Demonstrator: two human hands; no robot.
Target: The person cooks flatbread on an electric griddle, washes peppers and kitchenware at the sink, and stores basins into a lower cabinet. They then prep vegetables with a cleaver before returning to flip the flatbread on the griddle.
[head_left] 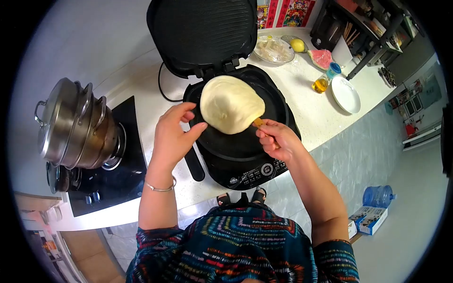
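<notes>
Since the left hand (173, 135) has hold of nothing, its grip loosely parted beside the dough (230, 104), that round over the black pan (226, 147) could fold or slip askew if the brown handle (258, 122), pinched in the grip of the right hand (279, 140), tilts.

The griddle (238, 148) stands on the bench (306, 101), its lid (203, 35) behind it. Dough (229, 104) is over the griddle, the left fingers (181, 110) just to its left, the right fingers (268, 140) around a handle (258, 122) at its near right edge. Left of the griddle, a steamer (87, 127) sits on the stove (132, 155). Behind and to the right lie a dish (276, 61), a fruit (297, 45) and a watermelon slice (322, 59); before the slice, a bottle (321, 85) stands left of a plate (347, 95).
</notes>
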